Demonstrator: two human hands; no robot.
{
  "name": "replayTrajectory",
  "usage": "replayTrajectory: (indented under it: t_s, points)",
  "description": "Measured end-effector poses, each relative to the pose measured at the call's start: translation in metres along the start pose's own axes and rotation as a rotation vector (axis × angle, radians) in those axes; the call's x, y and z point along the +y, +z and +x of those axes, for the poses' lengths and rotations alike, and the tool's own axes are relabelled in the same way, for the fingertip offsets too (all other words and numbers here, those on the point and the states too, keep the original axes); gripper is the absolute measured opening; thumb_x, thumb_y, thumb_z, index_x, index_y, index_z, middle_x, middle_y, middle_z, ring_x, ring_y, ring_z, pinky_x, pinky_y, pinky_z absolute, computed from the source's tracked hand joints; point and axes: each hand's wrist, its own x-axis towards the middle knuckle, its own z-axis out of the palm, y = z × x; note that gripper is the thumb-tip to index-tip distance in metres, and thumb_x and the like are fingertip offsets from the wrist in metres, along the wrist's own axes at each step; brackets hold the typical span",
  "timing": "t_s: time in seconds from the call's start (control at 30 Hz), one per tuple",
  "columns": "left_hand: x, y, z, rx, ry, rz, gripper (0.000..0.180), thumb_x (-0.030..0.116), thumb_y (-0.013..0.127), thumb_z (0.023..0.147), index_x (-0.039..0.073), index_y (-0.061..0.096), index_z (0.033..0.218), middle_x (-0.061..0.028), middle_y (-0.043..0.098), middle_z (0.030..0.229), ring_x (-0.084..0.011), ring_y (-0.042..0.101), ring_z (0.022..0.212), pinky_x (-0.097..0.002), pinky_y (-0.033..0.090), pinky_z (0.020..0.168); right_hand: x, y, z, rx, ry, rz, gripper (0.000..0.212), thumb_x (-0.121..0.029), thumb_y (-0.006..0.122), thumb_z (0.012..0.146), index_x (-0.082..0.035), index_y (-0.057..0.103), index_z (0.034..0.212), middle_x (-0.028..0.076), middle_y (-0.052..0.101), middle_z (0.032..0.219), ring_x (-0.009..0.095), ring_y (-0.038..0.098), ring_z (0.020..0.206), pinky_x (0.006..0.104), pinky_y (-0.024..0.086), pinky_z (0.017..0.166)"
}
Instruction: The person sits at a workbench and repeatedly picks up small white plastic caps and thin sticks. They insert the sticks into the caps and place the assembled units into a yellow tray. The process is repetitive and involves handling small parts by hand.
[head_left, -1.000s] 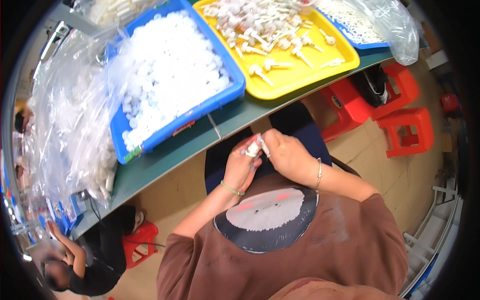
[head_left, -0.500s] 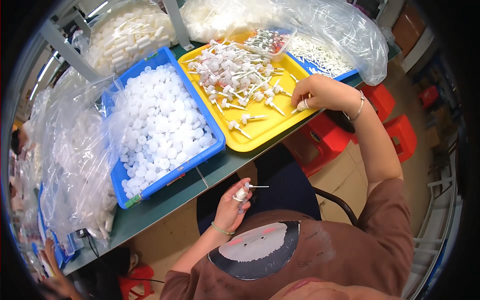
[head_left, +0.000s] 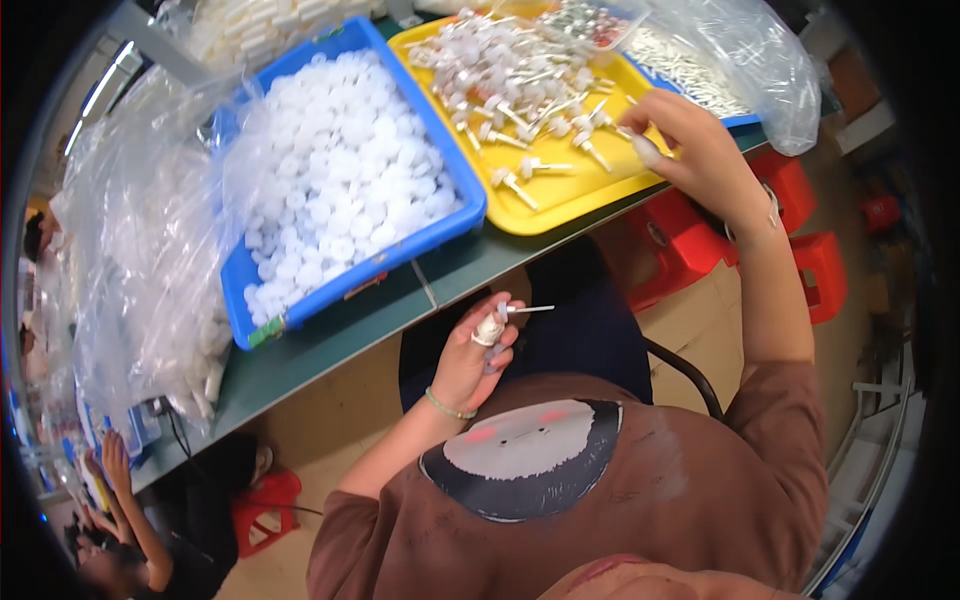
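My left hand is closed around a small white plastic disc with a thin stem, held near my lap with the stem pointing right. More translucent discs show between its lower fingers. White wrapping covers one of its fingers. Over the right side of the yellow tray, my right hand has its fingers bent together, with a white wrap on the thumb. Whatever lies between those fingertips is too small to make out. Several white disc-and-stem pieces are heaped in the tray.
A blue bin full of translucent white discs stands left of the tray. Clear plastic bags lie farther left. White sticks fill another blue tray at the back right. Red stools stand beyond the table edge. Another person's hand shows at lower left.
The view has shifted, so the table sits higher in the picture. My right fingertips have moved slightly farther over the tray. My left hand keeps its grip on the stemmed disc.
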Motion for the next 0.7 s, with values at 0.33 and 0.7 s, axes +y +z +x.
replayTrajectory:
  t_s: [0.33, 0.7]
  points:
    - [0.002, 0.001, -0.006, -0.133, 0.100, -0.057, 0.030, 0.018, 0.062, 0.091, 0.009, 0.056, 0.119, -0.0049, 0.058, 0.113, -0.0091, 0.046, 0.075, -0.0173, 0.039, 0.052, -0.098, 0.092, -0.088, 0.008, 0.087, 0.399, 0.027, -0.002, 0.069, 0.069, -0.007, 0.066, 0.095, 0.006, 0.061, 0.084, 0.025, 0.057, 0.079, 0.0352, 0.045, 0.071]
    - [0.002, 0.004, -0.009, -0.076, 0.136, -0.009, 0.031, 0.019, 0.063, 0.091, 0.009, 0.055, 0.119, -0.0045, 0.058, 0.110, -0.0086, 0.047, 0.077, -0.0167, 0.038, 0.052, -0.104, 0.099, -0.097, 0.031, 0.235, 0.602, 0.027, 0.001, 0.066, 0.070, -0.004, 0.068, 0.097, 0.008, 0.060, 0.081, 0.022, 0.057, 0.075, 0.0317, 0.046, 0.067]
